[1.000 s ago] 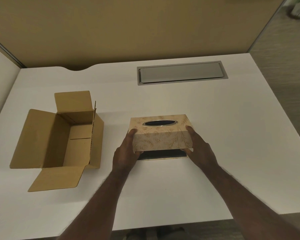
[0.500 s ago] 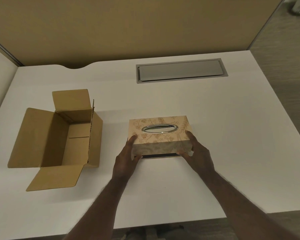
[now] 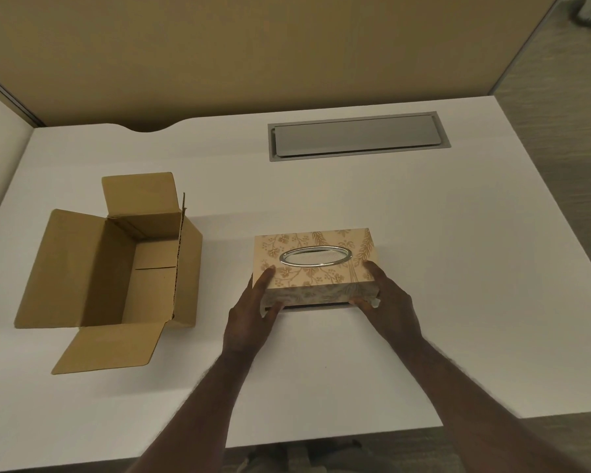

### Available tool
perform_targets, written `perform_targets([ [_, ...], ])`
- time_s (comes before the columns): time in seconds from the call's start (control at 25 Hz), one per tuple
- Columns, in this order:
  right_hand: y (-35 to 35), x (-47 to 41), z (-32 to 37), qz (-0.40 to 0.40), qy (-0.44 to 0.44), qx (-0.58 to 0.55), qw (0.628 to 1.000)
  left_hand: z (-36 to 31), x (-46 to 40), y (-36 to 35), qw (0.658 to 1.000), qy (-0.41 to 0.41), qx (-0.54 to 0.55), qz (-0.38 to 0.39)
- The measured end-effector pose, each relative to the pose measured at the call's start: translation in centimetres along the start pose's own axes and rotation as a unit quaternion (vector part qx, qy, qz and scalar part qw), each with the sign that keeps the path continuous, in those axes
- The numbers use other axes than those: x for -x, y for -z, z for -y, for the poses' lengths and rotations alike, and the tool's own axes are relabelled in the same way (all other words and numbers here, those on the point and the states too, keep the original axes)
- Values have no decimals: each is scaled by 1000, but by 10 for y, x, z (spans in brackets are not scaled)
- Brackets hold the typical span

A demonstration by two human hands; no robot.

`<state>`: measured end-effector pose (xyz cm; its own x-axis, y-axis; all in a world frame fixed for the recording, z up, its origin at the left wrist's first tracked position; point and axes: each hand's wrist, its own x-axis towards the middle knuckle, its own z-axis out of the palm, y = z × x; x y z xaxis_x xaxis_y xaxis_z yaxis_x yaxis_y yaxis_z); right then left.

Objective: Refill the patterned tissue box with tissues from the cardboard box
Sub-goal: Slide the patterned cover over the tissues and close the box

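Left hand (image 3: 253,315) clamps the near-left corner of the patterned tissue box (image 3: 316,264), right hand (image 3: 386,302) the near-right corner. Both are grasping it, thumbs on top, fingers curled under the near edge. Box's long axis runs left-right, directly ahead of both hands. Cardboard box (image 3: 116,268) sits well left of it, flaps open, left hand nearer. Floral beige print, chrome oval slot (image 3: 315,256); pale tissue seems visible inside. Dark gap under near edge, so probably not fully seated yet.

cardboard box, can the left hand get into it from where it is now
Probably yes: the cardboard box stands open-topped with its flaps folded out, and only bare table lies between it and the left hand, though that hand grips the patterned tissue box.
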<state>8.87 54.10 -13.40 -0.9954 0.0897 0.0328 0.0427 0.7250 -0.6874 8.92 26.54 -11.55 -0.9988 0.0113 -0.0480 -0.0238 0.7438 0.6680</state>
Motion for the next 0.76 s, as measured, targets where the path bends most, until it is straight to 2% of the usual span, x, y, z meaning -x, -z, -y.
perform_targets([
  [0.12,2,-2,1,-1,6,-9,1000,-12,-8,3,998,-2,-61,23],
  [0.28,9,-5,1,20,19,-27,999,-25,-23,8,995,7,-103,17],
  [0.52,9,-7,-1,35,6,-42,998,-18,-22,7,997,50,-62,21],
  [0.76,4,-2,-4,45,26,-15,999,-15,-11,2,998,41,-45,15],
])
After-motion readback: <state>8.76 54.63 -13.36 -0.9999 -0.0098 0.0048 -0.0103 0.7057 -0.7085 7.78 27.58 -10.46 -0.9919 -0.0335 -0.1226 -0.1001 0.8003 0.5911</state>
